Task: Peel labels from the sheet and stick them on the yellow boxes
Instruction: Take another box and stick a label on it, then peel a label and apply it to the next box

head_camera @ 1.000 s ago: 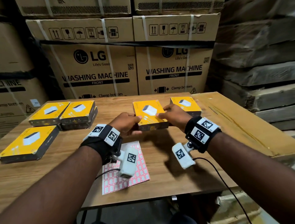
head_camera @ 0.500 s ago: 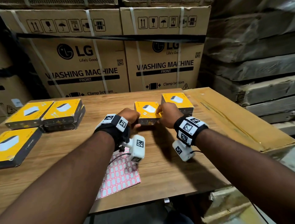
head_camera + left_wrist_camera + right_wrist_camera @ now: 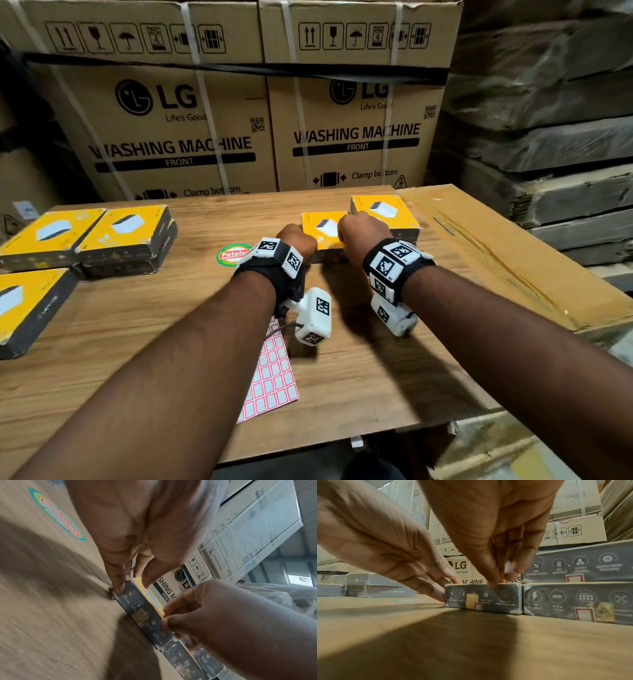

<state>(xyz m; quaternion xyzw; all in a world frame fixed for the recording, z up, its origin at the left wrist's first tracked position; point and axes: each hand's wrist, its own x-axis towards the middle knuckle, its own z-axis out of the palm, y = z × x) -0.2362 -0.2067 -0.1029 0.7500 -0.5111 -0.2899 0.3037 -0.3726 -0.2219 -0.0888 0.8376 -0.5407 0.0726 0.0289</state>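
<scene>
A flat yellow box (image 3: pixel 322 229) with dark sides (image 3: pixel 482 597) lies on the wooden table (image 3: pixel 359 377). It sits beside a stack of two more yellow boxes (image 3: pixel 383 212) on its right. My left hand (image 3: pixel 299 240) holds its left corner, fingers on the end and thumb over the top (image 3: pixel 132 584). My right hand (image 3: pixel 354 228) pinches the near top edge, thumb on the front face (image 3: pixel 497 583). A small red-bordered label (image 3: pixel 478 606) is stuck on the front face. The label sheet (image 3: pixel 274 373) lies under my left forearm, partly hidden.
More yellow boxes (image 3: pixel 120 233) lie at the table's left. A round sticker (image 3: pixel 233 254) is on the tabletop by my left wrist. A flat cardboard sheet (image 3: pixel 496 253) covers the right side. Large washing-machine cartons (image 3: pixel 260 130) stand behind the far edge.
Both hands have moved the yellow box away from me and to the right, up beside the stack. The label sheet stayed where it was.
</scene>
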